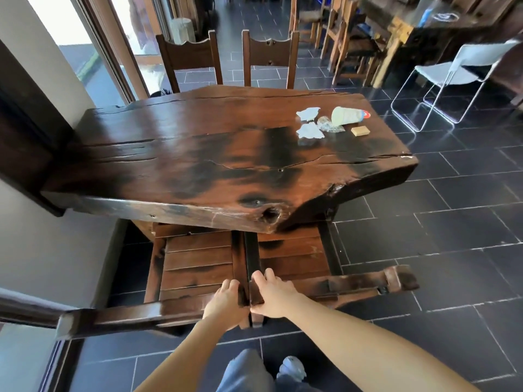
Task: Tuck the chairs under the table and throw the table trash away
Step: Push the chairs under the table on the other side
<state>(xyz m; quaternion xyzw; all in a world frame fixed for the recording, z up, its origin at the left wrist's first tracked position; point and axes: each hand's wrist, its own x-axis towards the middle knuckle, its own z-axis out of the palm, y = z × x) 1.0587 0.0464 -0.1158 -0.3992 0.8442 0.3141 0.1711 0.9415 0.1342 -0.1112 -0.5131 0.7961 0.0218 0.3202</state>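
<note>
Two dark wooden chairs stand side by side at the near edge of the slab table, their seats partly under it. My left hand grips the top rail of the left chair at its inner end. My right hand grips the top rail of the right chair where the two backs meet. Trash lies at the table's far right: a tipped paper cup, two crumpled white papers, clear plastic wrap and a small tan block.
Two more wooden chairs stand pulled back on the far side of the table. A white metal-frame chair is at the right on the dark tiled floor. A wall and glass door run along the left. More wooden furniture fills the back right.
</note>
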